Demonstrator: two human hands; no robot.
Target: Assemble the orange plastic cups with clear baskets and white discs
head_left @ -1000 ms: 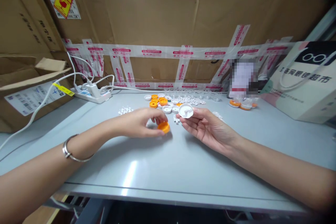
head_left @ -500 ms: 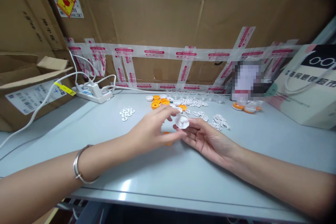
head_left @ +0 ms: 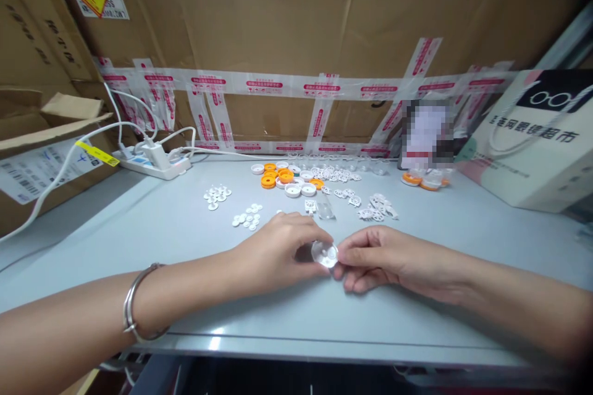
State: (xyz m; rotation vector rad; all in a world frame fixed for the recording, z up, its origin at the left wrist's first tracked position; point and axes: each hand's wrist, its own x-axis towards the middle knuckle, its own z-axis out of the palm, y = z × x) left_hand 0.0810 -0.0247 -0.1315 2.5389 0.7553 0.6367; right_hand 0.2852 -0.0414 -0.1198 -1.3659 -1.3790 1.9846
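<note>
A small round white cap (head_left: 324,254) sits between the fingertips of both my hands, low over the grey table (head_left: 185,296). My left hand (head_left: 278,253), with a metal bangle on its wrist, curls its fingers round the cap's left side. My right hand (head_left: 384,258) pinches the cap's right edge with thumb and forefinger. The orange cap seen earlier is hidden, perhaps under my left palm. Behind my hands lie orange caps (head_left: 275,178), white caps (head_left: 299,188) and small white inserts (head_left: 248,220).
A white power strip (head_left: 151,163) with cables lies at the back left beside a cardboard box (head_left: 41,154). A printed paper bag (head_left: 537,142) stands at the right. More small white parts (head_left: 375,208) and orange-rimmed pieces (head_left: 424,179) lie farther back. Taped cardboard forms the back wall.
Both hands have drawn toward me and lowered to the table. My right hand turned from palm-up to palm-down, and both now close on the white cap. The orange cap has gone from sight.
</note>
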